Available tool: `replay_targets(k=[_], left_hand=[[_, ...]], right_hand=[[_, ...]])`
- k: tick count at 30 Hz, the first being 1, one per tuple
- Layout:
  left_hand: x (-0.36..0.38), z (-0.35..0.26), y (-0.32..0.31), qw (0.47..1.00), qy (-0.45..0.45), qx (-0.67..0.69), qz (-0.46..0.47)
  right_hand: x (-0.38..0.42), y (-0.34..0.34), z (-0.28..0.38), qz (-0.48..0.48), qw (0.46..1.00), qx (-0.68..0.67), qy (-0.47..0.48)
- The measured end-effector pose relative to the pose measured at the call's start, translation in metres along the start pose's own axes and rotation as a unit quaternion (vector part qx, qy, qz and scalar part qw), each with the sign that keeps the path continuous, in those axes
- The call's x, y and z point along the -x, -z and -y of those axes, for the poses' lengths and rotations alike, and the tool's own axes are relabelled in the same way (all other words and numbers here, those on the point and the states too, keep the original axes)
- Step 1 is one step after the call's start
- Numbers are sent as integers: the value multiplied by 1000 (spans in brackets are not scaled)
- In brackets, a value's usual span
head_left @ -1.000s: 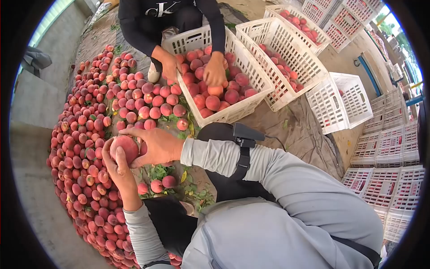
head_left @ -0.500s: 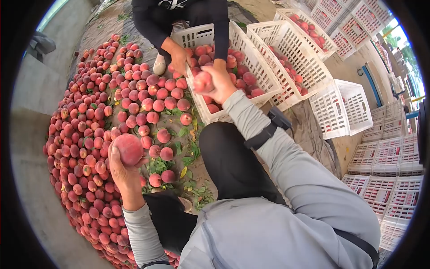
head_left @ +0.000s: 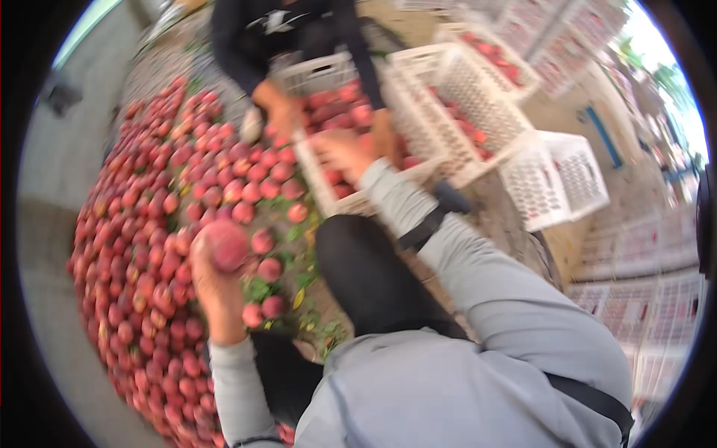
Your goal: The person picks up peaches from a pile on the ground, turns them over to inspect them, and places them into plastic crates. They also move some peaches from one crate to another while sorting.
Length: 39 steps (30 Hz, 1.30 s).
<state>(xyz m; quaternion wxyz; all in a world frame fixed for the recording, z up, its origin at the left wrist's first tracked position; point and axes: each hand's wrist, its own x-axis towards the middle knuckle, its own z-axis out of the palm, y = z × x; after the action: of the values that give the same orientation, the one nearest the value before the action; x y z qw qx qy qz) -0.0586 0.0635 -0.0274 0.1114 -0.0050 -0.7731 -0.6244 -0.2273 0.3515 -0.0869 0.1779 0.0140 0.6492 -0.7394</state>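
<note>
My left hand [head_left: 216, 290] cups a peach [head_left: 228, 245], fingers curled around it likely so it cannot roll off, left of the nearest crate [head_left: 315, 177], over which my right hand [head_left: 342, 153] hangs, its grip too blurred to tell

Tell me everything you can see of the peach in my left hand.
The round, reddish-pink peach looks large in view; motion blur hides its skin texture and any small marks. Your bare left hand wraps its left and lower side in the picture, holding it over loose red peaches. Nothing else visibly touches it.
</note>
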Motion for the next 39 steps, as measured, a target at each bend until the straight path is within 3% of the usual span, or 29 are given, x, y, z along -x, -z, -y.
replay_targets(k=[1,2,4,5,7,10,13,14,15,16,17,18,19,21,24,28,30,33,34,35,36,37,39], left_hand=[[-3,2,-4,997,40,68,5],[-4,-2,-7,971,116,210,-3],[-5,-6,-10,908,195,369,-37],[-2,-6,-11,903,198,380,-42],[5,8,-14,961,119,249,23],[9,7,-16,968,91,217,89],[11,-15,-29,985,31,137,96],[11,-28,-26,979,69,156,111],[11,-40,-23,971,107,173,125],[11,-39,-13,971,106,192,91],[10,-34,3,970,105,212,57],[8,-33,14,973,100,209,26],[8,-31,20,978,97,183,4],[11,-31,36,986,104,124,-46],[27,-27,46,984,141,61,-90],[46,-14,54,975,194,12,-109],[54,-8,57,971,212,-2,-112],[67,7,69,965,238,-7,-114],[75,14,76,962,248,-6,-117],[87,21,89,957,260,-7,-129],[104,28,103,952,271,-7,-141],[124,37,121,948,279,-6,-151],[167,45,133,940,290,-3,-178]], right_hand=[[11,-19,5,87,994,-45,40],[43,-47,36,113,992,47,35],[94,-89,55,146,947,176,228],[100,-101,50,211,927,188,246],[123,-120,49,175,898,209,344],[127,-134,33,105,897,209,374],[137,-113,41,96,911,126,381],[136,-104,39,55,940,73,328],[166,-75,76,121,974,-75,174],[130,-63,39,45,962,-95,254],[148,-36,53,45,950,-216,222],[156,-10,51,-13,934,-291,207],[159,20,41,-85,933,-271,223],[177,81,18,-148,912,-345,168],[211,154,-36,-293,890,-337,97],[271,217,-111,-374,827,-418,-41],[290,254,-159,-399,786,-469,-51],[320,312,-139,-466,762,-449,5],[334,367,-146,-342,781,-515,94],[342,401,-135,-411,874,-94,241],[350,424,-116,-579,695,300,304],[365,442,-90,-590,718,295,222],[361,464,-45,-508,838,45,194]])
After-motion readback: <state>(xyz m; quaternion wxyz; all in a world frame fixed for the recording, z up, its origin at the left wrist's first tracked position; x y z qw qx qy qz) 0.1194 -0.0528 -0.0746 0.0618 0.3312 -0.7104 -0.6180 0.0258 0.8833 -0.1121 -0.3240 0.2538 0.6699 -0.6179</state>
